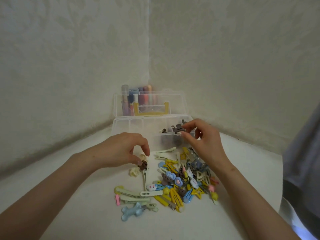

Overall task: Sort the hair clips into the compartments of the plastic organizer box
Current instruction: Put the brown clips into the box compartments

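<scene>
My right hand point(206, 141), right of centre, pinches a grey-brown plastic claw clip point(178, 129) between thumb and curled fingers point(190, 125). It holds the clip just above the right-hand compartment of the clear plastic organizer box point(138, 122), where other dark claw clips point(163, 131) already lie, so I judge I am grouping like with like. My left hand point(121, 149), left of centre, reaches down with thumb and forefinger closed on a small dark brown claw clip point(142, 165) at the white surface point(83, 196), near a cream claw clip point(133, 172). This one is probably meant for the same compartment. The mixed pile of yellow, blue and cream hair clips point(181, 184) lies at lower centre, just in front of the box, within easy reach of both hands.
</scene>
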{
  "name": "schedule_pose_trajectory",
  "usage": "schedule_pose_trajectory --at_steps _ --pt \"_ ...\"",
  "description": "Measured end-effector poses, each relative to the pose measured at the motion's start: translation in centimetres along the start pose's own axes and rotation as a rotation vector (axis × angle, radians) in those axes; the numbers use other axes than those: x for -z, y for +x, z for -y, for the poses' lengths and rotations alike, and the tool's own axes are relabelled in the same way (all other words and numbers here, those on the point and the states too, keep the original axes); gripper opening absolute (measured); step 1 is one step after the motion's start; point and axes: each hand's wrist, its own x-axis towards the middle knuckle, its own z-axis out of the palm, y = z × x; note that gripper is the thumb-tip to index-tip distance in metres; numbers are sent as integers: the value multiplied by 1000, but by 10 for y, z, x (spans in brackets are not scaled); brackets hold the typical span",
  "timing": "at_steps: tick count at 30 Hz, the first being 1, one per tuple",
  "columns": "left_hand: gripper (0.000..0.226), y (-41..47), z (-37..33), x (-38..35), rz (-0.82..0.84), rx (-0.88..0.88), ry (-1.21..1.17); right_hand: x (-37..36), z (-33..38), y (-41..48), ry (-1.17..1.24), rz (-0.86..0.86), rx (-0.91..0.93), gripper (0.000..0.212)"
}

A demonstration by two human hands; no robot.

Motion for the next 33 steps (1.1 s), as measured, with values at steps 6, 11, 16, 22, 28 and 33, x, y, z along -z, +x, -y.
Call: schedule_pose_trajectory --at_steps 6,11,16,22,28,33 --pt "22 2 -2 -7 37 -21 193 -2 -4 0 -32 10 27 12" --pt "16 3 -2 -14 13 -31 211 -4 -7 1 -45 -12 71 14" --pt "9 5 -4 -14 -68 -32 144 -3 -7 1 -39 -26 71 12" --pt "7 4 -7 -11 -201 6 -153 -4 -5 4 -68 -62 61 9" --pt "6 6 -10 -11 -196 30 -405 -13 10 27 -310 -38 92 15" --pt "10 6 -12 -12 -152 68 -559 -17 19 23 -343 25 136 21"
